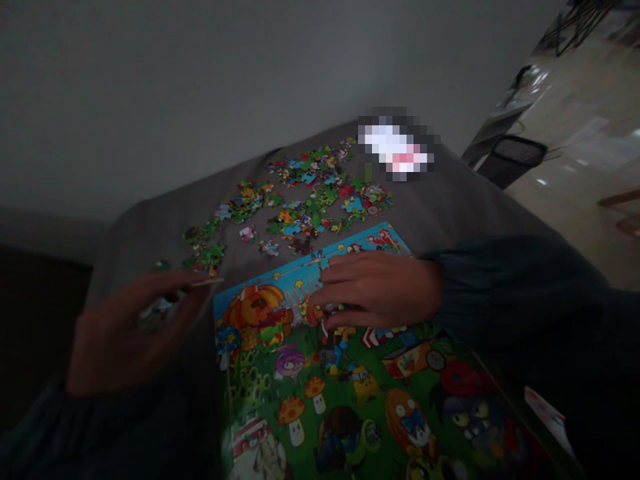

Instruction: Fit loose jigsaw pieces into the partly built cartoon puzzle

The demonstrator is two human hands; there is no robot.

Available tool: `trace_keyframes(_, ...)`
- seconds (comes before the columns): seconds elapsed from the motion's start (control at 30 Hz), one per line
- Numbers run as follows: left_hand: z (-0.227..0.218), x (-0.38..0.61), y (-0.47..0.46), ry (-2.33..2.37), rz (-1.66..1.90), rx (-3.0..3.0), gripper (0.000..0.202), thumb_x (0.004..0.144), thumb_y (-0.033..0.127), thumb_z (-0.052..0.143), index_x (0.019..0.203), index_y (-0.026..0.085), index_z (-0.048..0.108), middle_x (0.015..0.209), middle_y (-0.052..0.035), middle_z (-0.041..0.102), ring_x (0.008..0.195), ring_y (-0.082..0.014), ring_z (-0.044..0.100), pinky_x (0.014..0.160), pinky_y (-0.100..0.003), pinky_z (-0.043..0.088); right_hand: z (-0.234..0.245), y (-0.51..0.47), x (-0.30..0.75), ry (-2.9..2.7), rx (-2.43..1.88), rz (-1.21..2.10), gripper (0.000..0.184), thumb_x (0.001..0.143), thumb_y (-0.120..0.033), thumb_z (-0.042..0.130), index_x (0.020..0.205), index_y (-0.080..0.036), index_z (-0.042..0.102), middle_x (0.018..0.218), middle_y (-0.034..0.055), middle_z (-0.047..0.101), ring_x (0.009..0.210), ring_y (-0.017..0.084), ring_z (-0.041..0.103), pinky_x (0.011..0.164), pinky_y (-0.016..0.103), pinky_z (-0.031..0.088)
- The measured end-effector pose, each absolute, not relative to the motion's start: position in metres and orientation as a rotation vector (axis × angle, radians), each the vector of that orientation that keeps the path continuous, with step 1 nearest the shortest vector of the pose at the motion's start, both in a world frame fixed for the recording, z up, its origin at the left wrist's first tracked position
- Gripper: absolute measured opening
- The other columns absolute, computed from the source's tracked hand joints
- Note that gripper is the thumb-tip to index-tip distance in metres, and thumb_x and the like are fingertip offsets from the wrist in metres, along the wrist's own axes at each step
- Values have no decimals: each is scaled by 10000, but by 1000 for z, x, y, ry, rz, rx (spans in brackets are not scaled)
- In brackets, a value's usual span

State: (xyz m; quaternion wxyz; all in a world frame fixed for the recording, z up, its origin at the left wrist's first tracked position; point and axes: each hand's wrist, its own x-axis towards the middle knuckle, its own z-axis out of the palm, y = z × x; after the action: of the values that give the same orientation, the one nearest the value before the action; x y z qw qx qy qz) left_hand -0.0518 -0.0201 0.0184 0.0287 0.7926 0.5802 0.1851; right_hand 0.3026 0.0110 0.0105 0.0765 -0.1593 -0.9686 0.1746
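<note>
My left hand (135, 327) is raised at the left of the picture board, with thumb and fingers pinched on a puzzle piece (207, 283) seen nearly edge-on. Below my right hand (380, 290) lies the upper part of a colourful picture board (280, 400) with cartoon plants, mushrooms and a pumpkin. The fingers of that hand are stretched out to the left and rest on the blue and green area, hiding some of it. Whether a loose piece lies under the fingertips cannot be made out.
Many loose puzzle pieces (300, 213) are scattered over the grey cloth (430, 207) beyond the board. At the far right corner lies a bright, pixelated object (395, 147). A pale wall (200, 87) rises behind. A dark-framed chair (515, 157) stands on the shiny floor at right.
</note>
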Motion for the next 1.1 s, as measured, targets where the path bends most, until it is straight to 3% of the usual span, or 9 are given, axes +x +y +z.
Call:
trace_keyframes(0.07,16,-11,-29,1336,618,2681,205,917,177,608,1079,291,658,1154,3,666,992,-188,659,887,-320,513,6,7,299,-2817,-521,362,346,1010,-371,526,1232,-137,651,1159,130,652,1077,261,531,926,412,426)
trace_keyframes(0.13,10,18,-36,1136,637,2702,265,916,93,576,1048,301,674,1195,-10,607,965,-140,644,837,-257,528,3,4,296,-2769,-619,249,363,998,-390,541,1231,-134,649,1240,141,615,1142,298,479,963,461,400)
trace_keyframes(0.23,3,37,-41,1023,641,2627,272,933,82,534,994,293,693,1064,-6,630,950,-138,651,819,-237,536,-1,0,291,-2777,-727,190,408,971,-432,580,1245,-137,647,1325,158,565,1193,336,432,972,499,380)
trace_keyframes(0.37,1,38,-42,980,581,2611,243,935,103,533,999,265,703,986,-4,703,916,-153,669,838,-270,531,-2,-1,288,-2821,-781,309,314,963,-393,605,1171,-175,695,1361,137,547,1218,346,410,959,499,363)
trace_keyframes(0.5,1,39,-43,954,524,2621,268,899,110,518,1004,252,720,1015,-28,737,930,-181,675,851,-322,532,-2,0,287,-2778,-802,487,303,939,-340,654,1187,-165,656,1331,124,573,1198,332,421,923,467,347)
trace_keyframes(0.6,-1,39,-46,1017,541,2548,249,899,161,523,1022,245,724,1024,-42,742,949,-195,670,882,-349,534,-2,1,288,-2714,-765,628,285,915,-285,691,1154,-151,611,1203,104,644,1165,296,449,897,420,326)
trace_keyframes(0.77,-2,35,-43,1046,531,2467,146,906,218,640,1008,268,731,1023,-19,739,933,-162,693,864,-283,560,3,5,290,-2633,-667,850,114,935,-193,640,1045,-171,622,979,43,685,996,216,555,882,387,336)
trace_keyframes(0.97,1,38,-42,1206,768,2017,85,873,256,708,950,274,737,1018,-15,731,932,-160,704,843,-258,585,7,7,292,-2488,-462,1088,284,987,-89,492,1189,-179,670,1052,65,651,955,147,605,849,302,478)
trace_keyframes(1.1,0,45,-45,1215,775,1574,145,843,325,746,959,244,720,1006,-34,745,879,-185,726,742,-273,621,4,6,292,-2447,-476,1138,323,971,-111,551,1269,-200,638,1020,53,650,937,147,616,865,312,514)
